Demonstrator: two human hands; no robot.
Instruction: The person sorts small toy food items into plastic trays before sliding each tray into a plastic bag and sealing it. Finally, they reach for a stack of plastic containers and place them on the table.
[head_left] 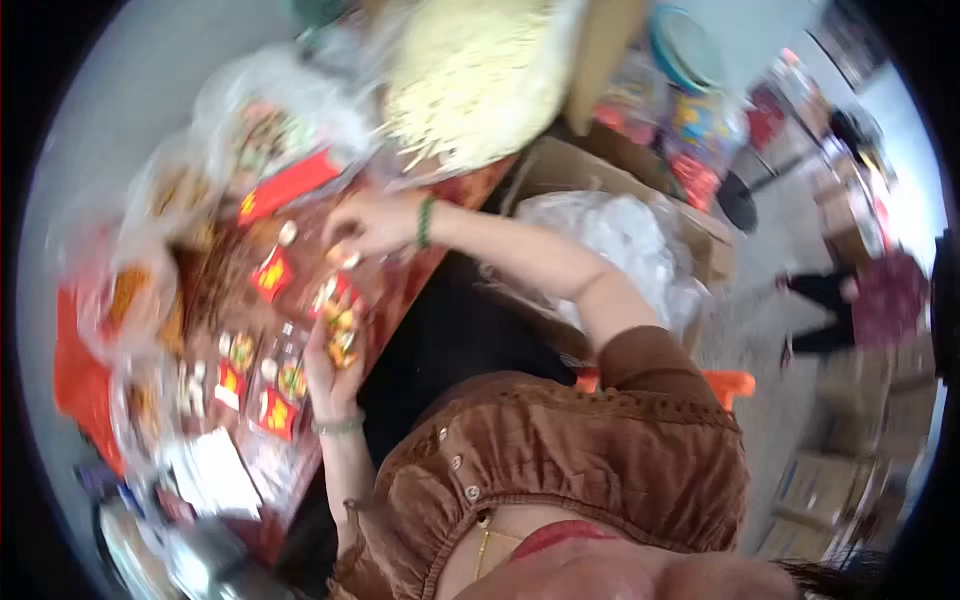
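My left hand (328, 365), with a bracelet at its wrist, is wrapped round a small red packet (341, 320) with yellow, green and white bits on it. Just above it, my right hand (375, 225), a green bracelet on its wrist, pinches a small pale and orange piece (345, 256), too blurred to name. Near it on the table lie a small red carton (271, 274) with a yellow mark and a round white piece (288, 233). More red cartons (277, 413) with colourful pieces lie nearer my left forearm.
A large bag of pale yellow sticks (480, 80) stands at the back. Clear bags of small pieces (268, 135) line the table's far side, beside a long red strip (290, 188). On the right are a cardboard box with plastic bags (610, 235) and another person (885, 300).
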